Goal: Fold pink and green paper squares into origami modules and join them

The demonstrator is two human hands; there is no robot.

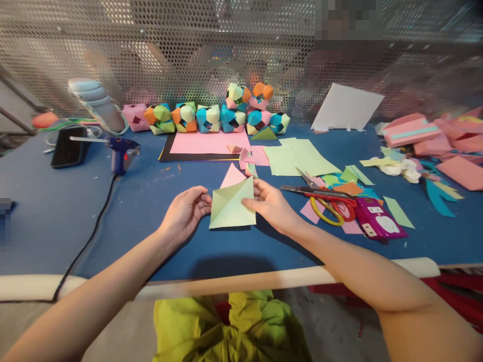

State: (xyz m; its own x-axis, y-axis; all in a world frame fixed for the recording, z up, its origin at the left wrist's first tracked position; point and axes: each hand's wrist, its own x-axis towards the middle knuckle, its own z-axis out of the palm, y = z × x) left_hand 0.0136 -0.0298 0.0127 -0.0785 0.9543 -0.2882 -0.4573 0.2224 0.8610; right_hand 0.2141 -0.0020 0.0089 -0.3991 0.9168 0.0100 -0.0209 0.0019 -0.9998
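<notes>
A pale green square of paper [234,208] with a diagonal crease is held just above the blue table, in front of my body. My right hand [277,205] grips its right edge, thumb on top and fingers behind. At the left edge is my left hand [187,210], its fingers loosely curled with the tips near the paper; whether they touch it is not clear. A pink paper piece [233,176] lies just behind the square, partly covered by it. Small folded pink pieces [247,162] lie farther back.
Several folded paper balls [208,119] line the perforated metal screen. A glue gun [123,153], phone [70,146] and bottle [98,105] occupy the left. Scissors [326,198], a purple power socket [380,219], green sheets [302,157] and paper scraps [437,136] spread over the right.
</notes>
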